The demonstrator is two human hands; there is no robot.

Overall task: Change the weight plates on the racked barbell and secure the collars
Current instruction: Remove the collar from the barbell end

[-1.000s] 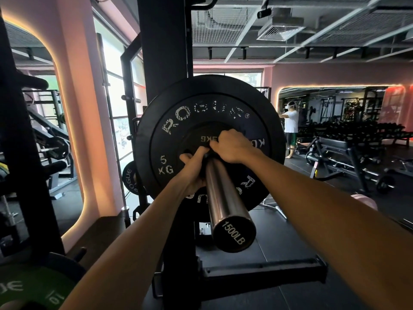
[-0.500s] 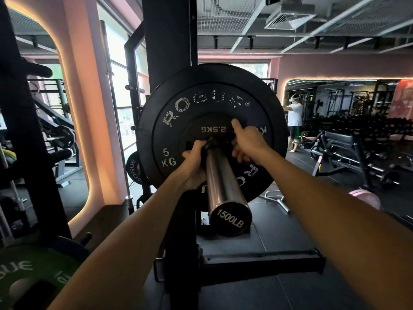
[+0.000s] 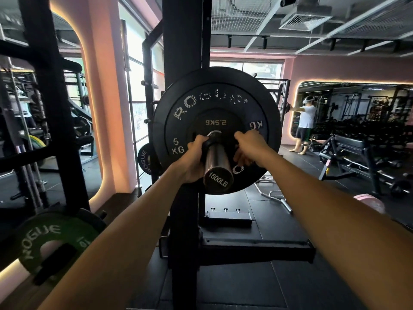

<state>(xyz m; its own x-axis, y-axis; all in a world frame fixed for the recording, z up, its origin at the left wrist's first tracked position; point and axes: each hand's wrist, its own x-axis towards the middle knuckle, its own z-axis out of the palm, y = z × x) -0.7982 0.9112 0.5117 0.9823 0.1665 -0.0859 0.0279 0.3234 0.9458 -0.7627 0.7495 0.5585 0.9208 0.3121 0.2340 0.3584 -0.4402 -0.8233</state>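
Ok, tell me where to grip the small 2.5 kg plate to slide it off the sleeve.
Grip the 2.5 kg plate at its left and right edges, one hand per side, coming from the sleeve's open end. It sits flat against the 5 kg plate, so only its rim offers purchase. Left hand and right hand already flank it.

A green plate (image 3: 54,240) marked ROGUE and 10 sits low at the left on a storage peg, beside a black upright (image 3: 51,104). A smaller black ROGUE plate (image 3: 146,161) hangs further back near a bright window (image 3: 134,90). Along the left wall runs a peach-lit arch (image 3: 96,86). At the right, a person in a white shirt (image 3: 306,124) stands barefoot with 1 arm stretched out, by a mirror edged in warm light. A black bench (image 3: 350,144) stands nearby, and a pink round object (image 3: 371,203) lies on the dark floor (image 3: 268,209). A ceiling vent (image 3: 305,19) hangs overhead.
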